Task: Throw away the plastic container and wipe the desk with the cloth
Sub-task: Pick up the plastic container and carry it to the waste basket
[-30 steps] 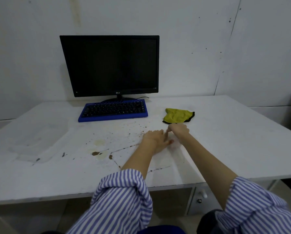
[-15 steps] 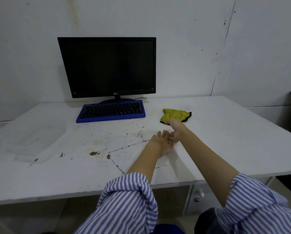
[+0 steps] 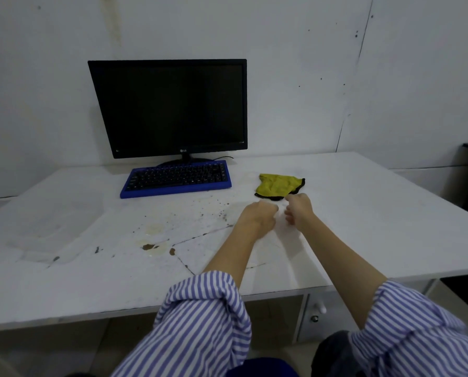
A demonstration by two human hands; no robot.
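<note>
A crumpled yellow cloth (image 3: 277, 186), black-edged, lies lengthwise left-to-right on the stained white bench (image 3: 363, 213), just beyond two hands, left hand (image 3: 257, 217) and right hand (image 3: 299, 209), fingers curled, empty.

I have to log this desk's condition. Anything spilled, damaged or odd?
Yes. Brown spots and yellowish stains soil the desk before the keyboard, and a dark crack crosses them.
</note>
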